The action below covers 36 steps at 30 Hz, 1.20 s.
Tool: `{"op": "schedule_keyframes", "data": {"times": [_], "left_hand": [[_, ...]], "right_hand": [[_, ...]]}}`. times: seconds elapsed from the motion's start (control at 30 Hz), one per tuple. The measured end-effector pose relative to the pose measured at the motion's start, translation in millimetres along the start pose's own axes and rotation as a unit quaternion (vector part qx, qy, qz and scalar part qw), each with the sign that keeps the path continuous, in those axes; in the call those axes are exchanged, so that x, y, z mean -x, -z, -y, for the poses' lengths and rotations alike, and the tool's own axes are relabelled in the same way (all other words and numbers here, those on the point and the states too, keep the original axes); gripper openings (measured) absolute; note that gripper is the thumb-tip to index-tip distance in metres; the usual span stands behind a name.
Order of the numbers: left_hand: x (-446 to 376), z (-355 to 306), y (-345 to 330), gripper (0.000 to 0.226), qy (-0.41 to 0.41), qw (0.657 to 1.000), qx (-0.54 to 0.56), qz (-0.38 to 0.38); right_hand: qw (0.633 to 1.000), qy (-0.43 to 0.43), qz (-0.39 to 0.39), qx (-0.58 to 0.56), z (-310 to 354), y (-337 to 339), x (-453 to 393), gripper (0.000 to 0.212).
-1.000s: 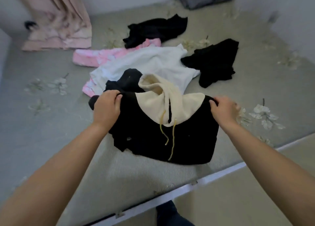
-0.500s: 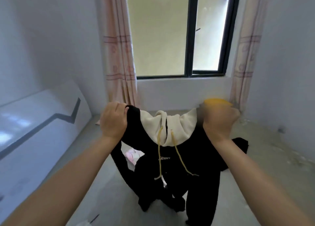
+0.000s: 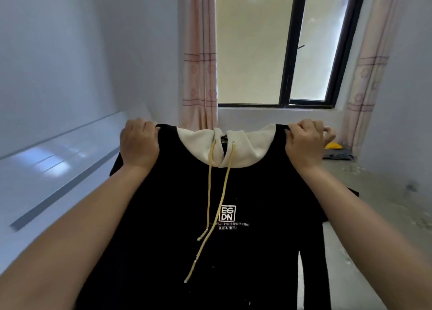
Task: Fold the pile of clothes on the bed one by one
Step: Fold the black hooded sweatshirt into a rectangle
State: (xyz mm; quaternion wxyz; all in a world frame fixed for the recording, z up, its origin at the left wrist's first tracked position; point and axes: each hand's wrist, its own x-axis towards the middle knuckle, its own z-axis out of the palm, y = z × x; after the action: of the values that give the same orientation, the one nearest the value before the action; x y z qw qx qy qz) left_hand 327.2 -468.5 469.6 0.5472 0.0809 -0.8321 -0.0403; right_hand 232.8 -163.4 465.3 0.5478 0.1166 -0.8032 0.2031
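The left hand (image 3: 139,143) and the right hand (image 3: 304,142) each grasp one shoulder of the black cotton hoodie with cream hood (image 3: 210,228), which hangs straight down from the clenched fingers, its long axis vertical.

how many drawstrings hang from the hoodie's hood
2. Both hang down the chest of the black hoodie: the shorter cord on the left, ending beside the logo, and the longer one on the right, crossing down to the left.
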Motion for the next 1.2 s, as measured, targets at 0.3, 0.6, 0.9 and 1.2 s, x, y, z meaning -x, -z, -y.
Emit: {"op": "schedule_keyframes", "data": {"times": [0.3,0.6,0.9,1.2], "left_hand": [[57,88,-36,0.015,0.001,0.998,-0.053,0.030],[73,195,-229,0.025,0.106,0.974,-0.076,0.184],[113,267,-389,0.019,0.143,0.943,-0.072,0.293],[48,342,-522,0.013,0.072,0.954,-0.035,0.289]], "right_hand": [[0.982,0.186,0.045,-0.004,13,-89,41,0.010],[0.971,0.161,0.176,-0.013,22,-325,81,0.012],[0.907,0.018,0.421,0.010,18,-505,152,0.021],[0.906,-0.034,0.420,0.048,40,-634,110,0.025]]}}
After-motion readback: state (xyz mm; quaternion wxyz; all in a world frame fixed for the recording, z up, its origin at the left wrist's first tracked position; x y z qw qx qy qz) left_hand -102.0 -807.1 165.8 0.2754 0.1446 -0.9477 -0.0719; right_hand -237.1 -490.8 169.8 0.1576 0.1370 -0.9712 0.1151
